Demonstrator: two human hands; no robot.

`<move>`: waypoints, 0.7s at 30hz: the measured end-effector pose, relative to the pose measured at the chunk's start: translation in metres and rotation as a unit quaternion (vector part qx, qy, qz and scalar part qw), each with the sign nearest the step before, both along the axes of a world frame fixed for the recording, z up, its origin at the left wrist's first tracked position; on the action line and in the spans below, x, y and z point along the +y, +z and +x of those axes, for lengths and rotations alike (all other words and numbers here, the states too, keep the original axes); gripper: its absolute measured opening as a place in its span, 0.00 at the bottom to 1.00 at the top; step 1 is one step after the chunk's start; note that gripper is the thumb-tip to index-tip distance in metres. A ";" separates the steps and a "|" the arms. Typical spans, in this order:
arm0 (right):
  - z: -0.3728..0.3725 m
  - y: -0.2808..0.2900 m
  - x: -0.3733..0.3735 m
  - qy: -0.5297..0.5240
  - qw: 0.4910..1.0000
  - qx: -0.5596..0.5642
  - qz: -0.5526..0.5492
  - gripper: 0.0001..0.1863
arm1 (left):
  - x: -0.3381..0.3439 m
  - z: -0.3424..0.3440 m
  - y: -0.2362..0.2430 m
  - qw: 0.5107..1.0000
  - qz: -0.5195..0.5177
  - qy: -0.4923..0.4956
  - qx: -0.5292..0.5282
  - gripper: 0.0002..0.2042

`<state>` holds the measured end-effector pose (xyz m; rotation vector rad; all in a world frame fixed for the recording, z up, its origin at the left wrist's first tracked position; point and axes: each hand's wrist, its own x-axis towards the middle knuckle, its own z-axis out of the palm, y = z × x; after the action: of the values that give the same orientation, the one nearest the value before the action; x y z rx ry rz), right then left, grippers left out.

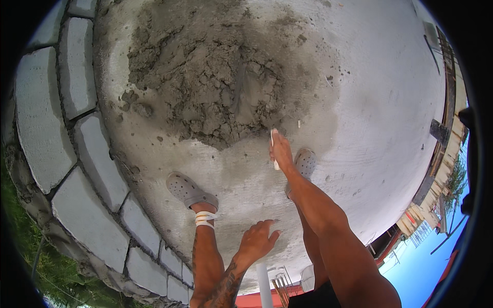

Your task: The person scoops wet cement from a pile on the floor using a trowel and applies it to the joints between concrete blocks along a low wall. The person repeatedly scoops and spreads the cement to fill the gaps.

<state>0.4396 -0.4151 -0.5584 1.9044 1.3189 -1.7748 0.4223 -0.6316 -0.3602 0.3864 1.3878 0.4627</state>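
White handle (276, 165) beside lumpy grey mortar (203, 95)

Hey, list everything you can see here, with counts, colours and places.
Mortar-like heap: one, grey-brown, upper middle
Floor: one, pale grey, under the heap
Blocks: many, light grey, left side
Greenery: patches, green, lower left, right edge
Boards: several, brown, right edge
Sky: one, blue, lower right
Pole: one, white, bottom middle
White-handled tool: one, far end unclear, right hand
Clogs: two, greyish, on feet
Ankle wrap: one, white, left ankle
Shorts: one pair, black, bottom
Left hand: one, bare, lower middle
Right hand: one, bare, below heap
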 end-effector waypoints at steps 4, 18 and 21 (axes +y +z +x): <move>-0.043 0.012 0.010 0.018 0.997 0.050 -0.049 0.26 | 0.002 -0.001 0.000 1.000 -0.005 0.009 -0.002 0.22; 0.047 0.054 -0.085 0.158 0.919 -0.081 0.353 0.19 | 0.001 -0.017 -0.002 1.000 -0.007 0.017 0.025 0.22; 0.069 0.068 -0.064 -0.047 0.991 -0.120 0.036 0.26 | 0.002 -0.022 0.003 0.999 0.000 0.027 0.036 0.23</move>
<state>0.5085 -0.4794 -0.4900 2.1737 1.2412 -1.4974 0.4002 -0.6299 -0.3574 0.3680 1.4712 0.4973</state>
